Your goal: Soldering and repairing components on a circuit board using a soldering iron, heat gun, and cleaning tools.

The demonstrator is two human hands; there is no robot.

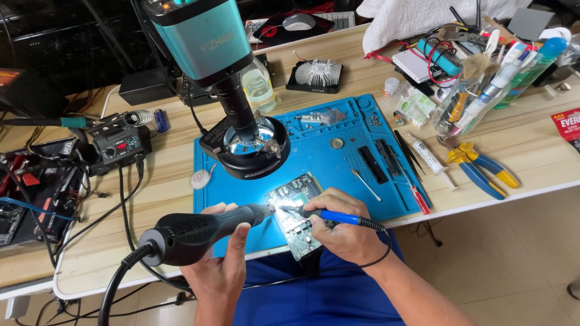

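Two hands over circuit board [297, 218]: left hand [220, 253] fingers clenched round hot-air gun [199, 232], right hand [341, 226] fingers gripping soldering iron [335, 216].

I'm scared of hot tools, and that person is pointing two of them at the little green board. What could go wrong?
The black hot-air gun in the left hand blows right beside the right hand holding the blue-handled soldering iron, so fingers might get burned. The green circuit board overhangs the edge of the blue work mat, so it could tip or slide. The black cords hang off the table and could snag.
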